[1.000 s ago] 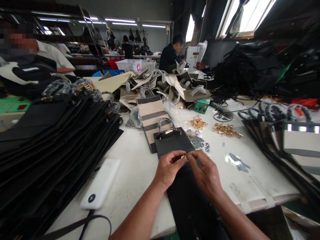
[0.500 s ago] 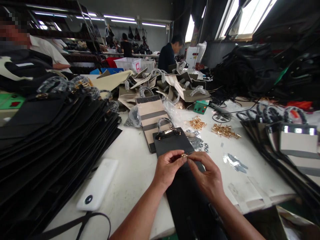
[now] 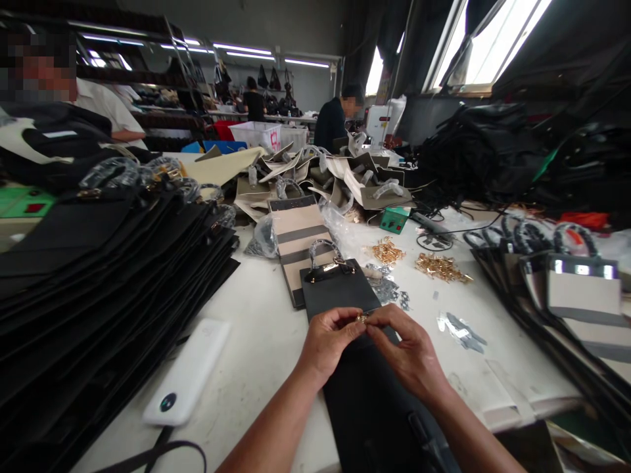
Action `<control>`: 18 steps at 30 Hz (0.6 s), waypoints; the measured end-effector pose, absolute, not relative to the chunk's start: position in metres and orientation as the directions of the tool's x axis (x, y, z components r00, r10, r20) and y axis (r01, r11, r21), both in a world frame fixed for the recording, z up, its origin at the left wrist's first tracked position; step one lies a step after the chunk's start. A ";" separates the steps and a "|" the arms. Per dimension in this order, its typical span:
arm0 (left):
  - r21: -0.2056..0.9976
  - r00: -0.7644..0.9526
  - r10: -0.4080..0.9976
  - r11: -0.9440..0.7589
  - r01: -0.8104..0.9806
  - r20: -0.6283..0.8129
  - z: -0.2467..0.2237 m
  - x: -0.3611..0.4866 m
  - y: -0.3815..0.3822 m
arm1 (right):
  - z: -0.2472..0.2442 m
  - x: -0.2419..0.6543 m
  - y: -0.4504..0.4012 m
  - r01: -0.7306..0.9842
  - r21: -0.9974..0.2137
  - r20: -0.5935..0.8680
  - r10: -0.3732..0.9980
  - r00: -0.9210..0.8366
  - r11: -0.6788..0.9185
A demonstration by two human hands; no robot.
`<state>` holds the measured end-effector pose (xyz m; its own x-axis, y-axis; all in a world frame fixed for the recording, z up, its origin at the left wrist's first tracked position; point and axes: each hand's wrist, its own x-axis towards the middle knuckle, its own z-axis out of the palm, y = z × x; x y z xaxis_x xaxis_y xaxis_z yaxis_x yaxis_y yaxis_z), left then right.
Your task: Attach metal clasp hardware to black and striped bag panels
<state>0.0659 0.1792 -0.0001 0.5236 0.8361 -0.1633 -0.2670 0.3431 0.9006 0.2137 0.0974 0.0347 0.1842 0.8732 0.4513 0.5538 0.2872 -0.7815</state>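
Note:
Between the fingertips of my left hand (image 3: 329,340) and my right hand (image 3: 405,345) is a small gold metal fitting (image 3: 362,318). Both hands pinch it, thumb against forefinger, above a black bag panel (image 3: 338,287). The panel lies lengthwise on the white table and runs under my hands to the near edge. At its far end a plastic-wrapped handle (image 3: 325,251) stands up beside a shiny gold clasp. Piles of small gold fittings (image 3: 442,267) and thin silver plates (image 3: 462,330) lie right of the panel.
Stacked black bag panels (image 3: 123,289) fill the left side. A white power bank (image 3: 190,371) with a strap lies near them. Striped panels with handles (image 3: 586,295) lean at right. Behind are a green box (image 3: 395,219), heaped panels (image 3: 315,171) and co-workers.
My hands and the gold fitting sit slightly lower in view, as the camera has tilted a little. The two-handed pinch stays the same.

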 end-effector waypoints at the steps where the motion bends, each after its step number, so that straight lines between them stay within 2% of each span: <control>1: 0.891 0.528 0.833 0.356 -0.281 -0.166 -0.001 0.066 0.179 | 0.034 0.213 0.098 0.559 -0.772 0.467 0.867 0.176 0.302; 6: 0.852 0.548 0.825 0.382 -0.357 -0.140 -0.003 0.068 0.180 | 0.030 0.211 0.098 0.550 -0.779 0.475 0.856 0.205 0.300; 10: 0.817 0.538 0.835 0.387 -0.427 -0.115 -0.004 0.068 0.179 | 0.025 0.208 0.099 0.416 -0.891 0.344 0.866 0.363 0.180; 15: 0.742 0.560 0.822 0.438 -0.507 -0.103 -0.004 0.066 0.180 | 0.025 0.203 0.108 0.283 -0.952 0.216 0.918 0.332 0.121; 18: 0.771 0.555 0.829 0.397 -0.497 -0.069 -0.003 0.063 0.182 | 0.026 0.197 0.116 0.164 -0.981 0.149 0.934 0.325 0.099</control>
<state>0.0628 0.1824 -0.0028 0.5550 0.8289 -0.0694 -0.4970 0.3973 0.7714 0.1974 0.1162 0.0260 0.3251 0.9339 0.1488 0.1641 0.0993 -0.9814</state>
